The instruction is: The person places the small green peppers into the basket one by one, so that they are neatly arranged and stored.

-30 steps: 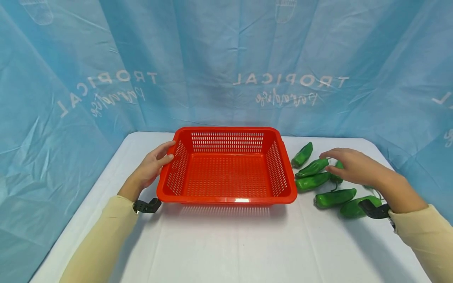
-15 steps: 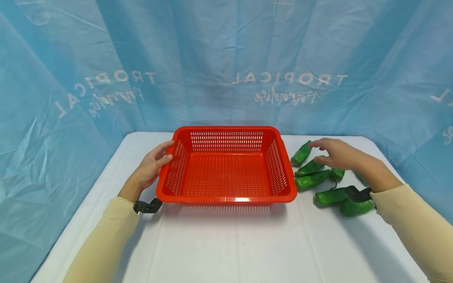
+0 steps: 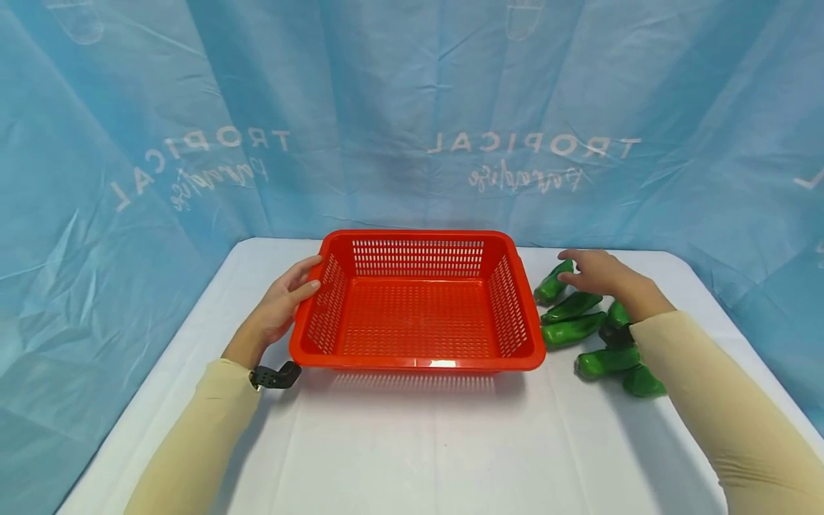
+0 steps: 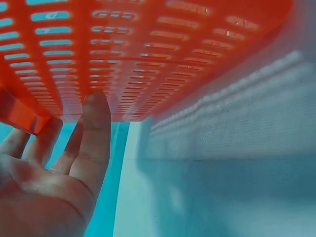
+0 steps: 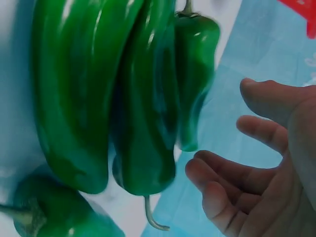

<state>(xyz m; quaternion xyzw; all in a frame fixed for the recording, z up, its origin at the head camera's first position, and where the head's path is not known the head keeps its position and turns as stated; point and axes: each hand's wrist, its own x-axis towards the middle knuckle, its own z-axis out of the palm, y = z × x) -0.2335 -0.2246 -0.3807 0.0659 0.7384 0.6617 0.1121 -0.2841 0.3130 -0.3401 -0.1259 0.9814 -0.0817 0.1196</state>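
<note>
We see the nearest pepper [image 3: 644,383] partly hidden by the right sleeve [image 3: 714,400]; in the right wrist view, the edge cuts the red basket [image 5: 302,9] to a sliver.

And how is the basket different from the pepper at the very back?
The basket is red; the back pepper is green. The basket is much bigger than the back pepper. The basket is full of little slots, but the back pepper shows none. Both look shiny.
</note>
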